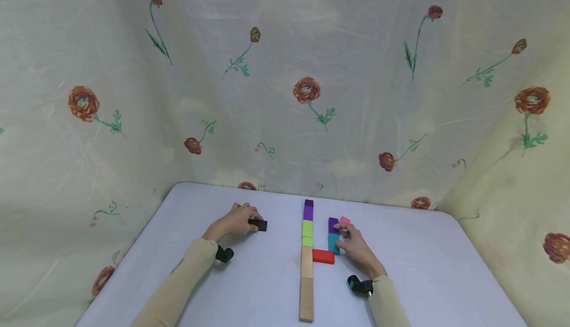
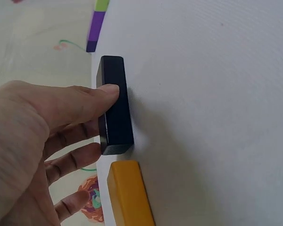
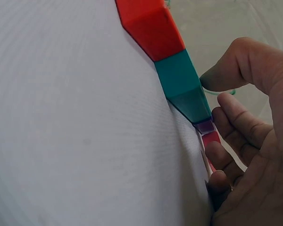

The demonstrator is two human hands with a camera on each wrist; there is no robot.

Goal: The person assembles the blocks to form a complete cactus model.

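My left hand [image 1: 240, 218] holds a black block [image 1: 260, 225] at the left of the column of blocks. In the left wrist view the thumb lies across the face of that black block [image 2: 115, 108], with fingers behind it. A yellow-orange block [image 2: 129, 193] sits close beside it, hidden in the head view. My right hand [image 1: 356, 245] is over a teal block [image 1: 333, 243] and a purple block [image 1: 333, 225], standing end to end. Its thumb is at the edge of the teal block [image 3: 181, 80], and its fingers are loosely bent near the purple one. A pink block [image 1: 345, 220] lies just beyond.
Down the middle of the white table [image 1: 267, 287] runs a column: a purple block [image 1: 308, 212], green blocks [image 1: 307, 229] and wooden blocks [image 1: 306, 297]. A red block [image 1: 323, 256] juts out from its right side. Flowered cloth [image 1: 356, 94] hangs behind and at both sides.
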